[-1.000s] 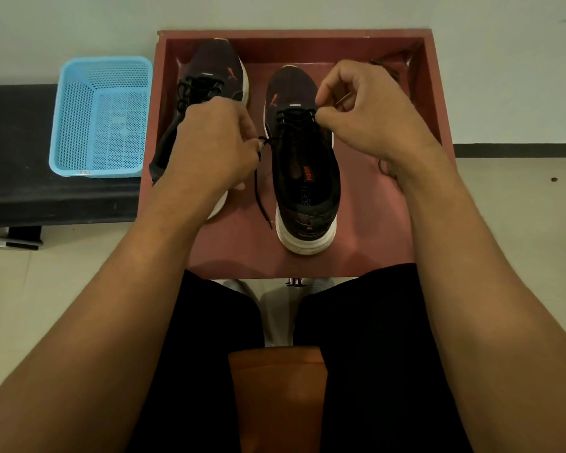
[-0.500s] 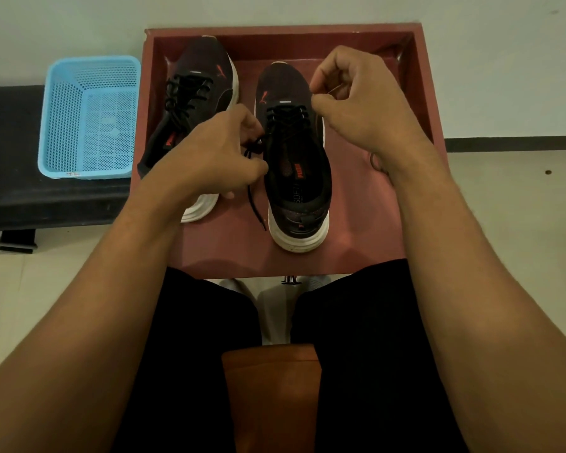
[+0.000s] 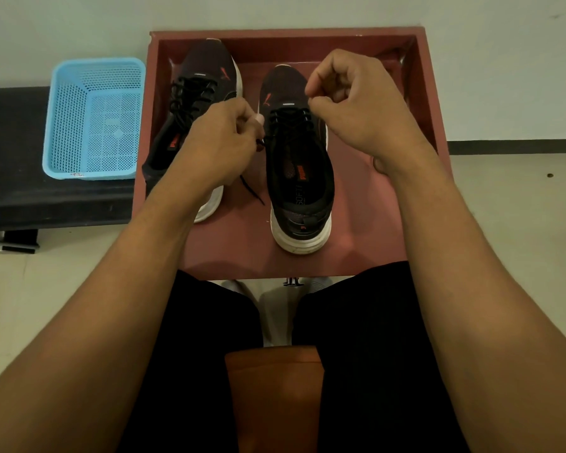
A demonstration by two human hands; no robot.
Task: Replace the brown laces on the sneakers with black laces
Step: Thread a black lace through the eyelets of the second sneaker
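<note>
Two dark sneakers with white soles stand in a red-brown tray (image 3: 419,103). The left sneaker (image 3: 196,93) is laced in black. The right sneaker (image 3: 296,168) also carries a black lace (image 3: 286,120). My left hand (image 3: 219,148) pinches one end of that lace at the shoe's left side; its loose tail (image 3: 252,192) trails on the tray floor. My right hand (image 3: 353,106) is curled over the shoe's upper right eyelets, thumb and forefinger pinched together; the lace end there is hidden by the fingers. No brown lace is visible.
A light blue plastic basket (image 3: 94,119) sits on a black bench (image 3: 13,158) left of the tray. A pen (image 3: 9,248) lies on the pale floor under the bench. My knees in black shorts are near the tray's front edge.
My left hand slid back and down along the shoe's left side with the lace end. My right hand stayed at the upper right eyelets. The camera view shifted slightly.
</note>
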